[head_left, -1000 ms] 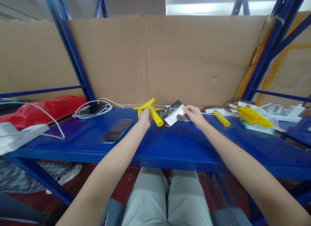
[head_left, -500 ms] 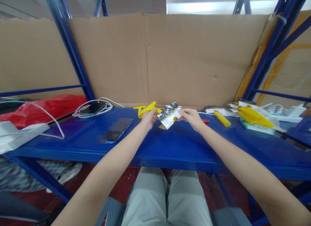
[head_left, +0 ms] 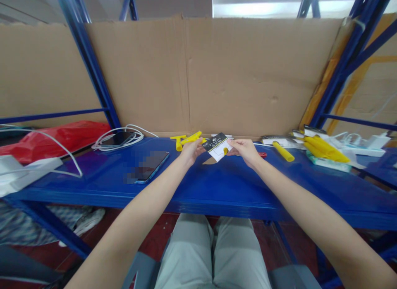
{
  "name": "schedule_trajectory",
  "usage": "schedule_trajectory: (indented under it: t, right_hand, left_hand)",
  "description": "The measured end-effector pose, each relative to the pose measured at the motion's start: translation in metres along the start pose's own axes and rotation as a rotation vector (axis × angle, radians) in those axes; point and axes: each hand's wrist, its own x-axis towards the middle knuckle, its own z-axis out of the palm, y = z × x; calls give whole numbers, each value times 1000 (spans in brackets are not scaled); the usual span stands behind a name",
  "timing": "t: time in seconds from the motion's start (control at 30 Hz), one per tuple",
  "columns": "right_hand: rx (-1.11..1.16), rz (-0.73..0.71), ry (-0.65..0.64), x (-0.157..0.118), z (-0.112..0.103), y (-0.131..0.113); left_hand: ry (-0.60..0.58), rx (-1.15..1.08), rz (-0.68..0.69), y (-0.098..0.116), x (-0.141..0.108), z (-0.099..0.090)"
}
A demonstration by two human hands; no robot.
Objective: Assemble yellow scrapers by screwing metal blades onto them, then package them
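A black and white printed card (head_left: 218,146) is held tilted above the blue table, a small yellow spot showing near its right edge. My left hand (head_left: 191,150) pinches the card's left side. At its right side, the fingers of my right hand (head_left: 245,150) are closed on it. Yellow plastic pieces (head_left: 179,143) lie just behind and left of my left hand. Under the card is a small brown piece (head_left: 210,161). A red item (head_left: 262,155), partly hidden, lies beside my right hand.
A phone (head_left: 152,167) lies left of my hands. Further left are coiled white cables (head_left: 136,136), a red bag (head_left: 58,140) and a white power strip (head_left: 27,173). Rightward are a yellow tube (head_left: 283,151), yellow pieces (head_left: 324,149) and chargers (head_left: 376,140). Cardboard (head_left: 229,78) stands behind.
The card has turned slightly in my hands, and its dark printed face now shows more clearly. The yellow piece behind my left hand has shifted slightly. Both hands keep their grip.
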Motion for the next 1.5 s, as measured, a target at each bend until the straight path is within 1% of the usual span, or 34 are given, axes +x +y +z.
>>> schedule_trajectory:
  t: [0.17,0.3,0.37,0.57,0.77,0.83,0.93,1.17,1.33,1.43,1.5]
  right_hand:
    - [-16,10,26,-1,1,1]
    - [-54,7,27,-1,3,4]
    - [-55,12,27,0,3,6]
    - [-21,30,76,0,3,4]
    - [-26,34,97,-1,4,3]
    - [-25,39,102,0,4,3]
    - [-19,41,90,0,3,3]
    - [-21,66,77,2,2,7]
    - [-54,58,12,1,3,6]
    - [-107,26,-29,0,5,6]
    - [-190,-12,-39,0,5,7]
  left_hand:
    - [-71,2,-33,-4,-2,3]
    - [-66,40,-92,-6,-5,5]
    - [-70,59,-100,-6,-5,5]
    - [-110,97,-107,-6,-2,4]
    - [-139,100,-190,-4,-2,2]
    - [-171,101,-200,-2,-4,3]
    - [-225,120,-181,-1,-8,4]
    - [-200,272,-117,-4,-12,7]
    - [-193,258,-70,-5,-8,5]
    - [-147,274,-37,-6,-6,4]
    - [-106,283,-12,-6,-5,3]
